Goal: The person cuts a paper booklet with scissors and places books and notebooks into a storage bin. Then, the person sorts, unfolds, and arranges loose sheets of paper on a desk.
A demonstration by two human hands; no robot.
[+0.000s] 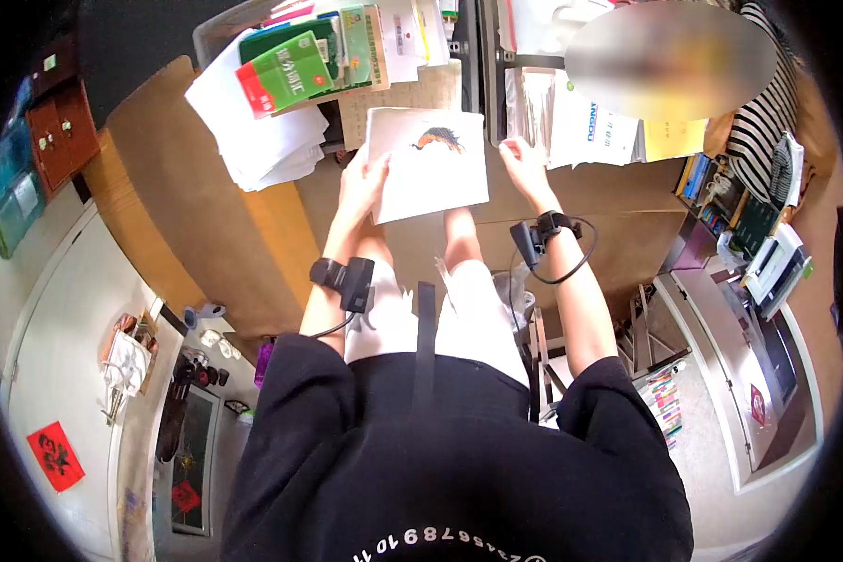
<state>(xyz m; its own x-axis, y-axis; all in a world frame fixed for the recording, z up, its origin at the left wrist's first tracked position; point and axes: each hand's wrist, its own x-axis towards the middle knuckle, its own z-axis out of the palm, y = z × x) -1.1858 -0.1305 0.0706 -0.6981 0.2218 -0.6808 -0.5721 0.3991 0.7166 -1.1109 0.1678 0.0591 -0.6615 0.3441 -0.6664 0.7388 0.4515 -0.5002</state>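
Observation:
My left hand point(362, 184) is closed on the left edge of a white booklet point(425, 178). The booklet is pale and nearly square, with a small orange and black picture near its top; it is held above my lap, tilted slightly. My right hand point(526, 170) is just beyond the booklet's right edge, apart from it, fingers loosely curled with nothing visible in them. Close to that hand lies a stack of papers and books point(585, 131). Both my wrists carry black strapped devices, the left one point(347, 281) and the right one point(539, 236).
At the upper left, a green and red book point(286, 75) tops a pile of books above loose white sheets point(267, 150). A yellow booklet point(674, 138) lies at the upper right, near a person in a striped sleeve point(761, 122). A shelf of books point(707, 192) stands at the right.

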